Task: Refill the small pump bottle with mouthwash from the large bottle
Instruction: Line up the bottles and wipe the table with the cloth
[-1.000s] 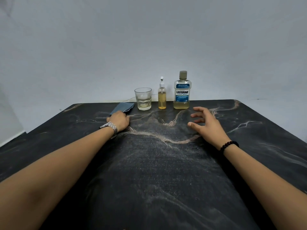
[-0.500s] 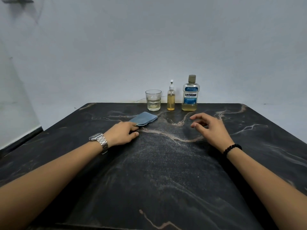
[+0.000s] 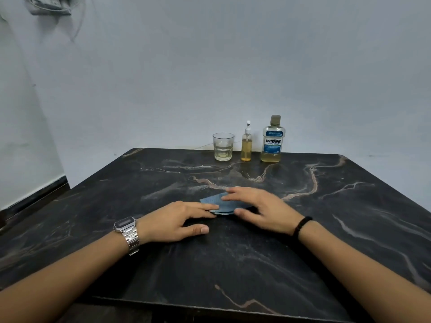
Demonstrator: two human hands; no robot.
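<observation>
Resting flat, fingers straight, left hand [image 3: 173, 221] and right hand [image 3: 261, 209] touch one cloth [image 3: 215, 202]; beyond them, two bottles, one glass [image 3: 223, 146].

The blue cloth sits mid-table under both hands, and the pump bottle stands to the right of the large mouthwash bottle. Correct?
Not quite. In the head view the pump bottle stands left of the large mouthwash bottle, between it and the glass. The blue cloth does lie mid-table under the left hand and right hand.

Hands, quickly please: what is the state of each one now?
Left hand: open, straight fingers resting on the blue cloth.
Right hand: open, fingers spread on the same cloth.
</observation>
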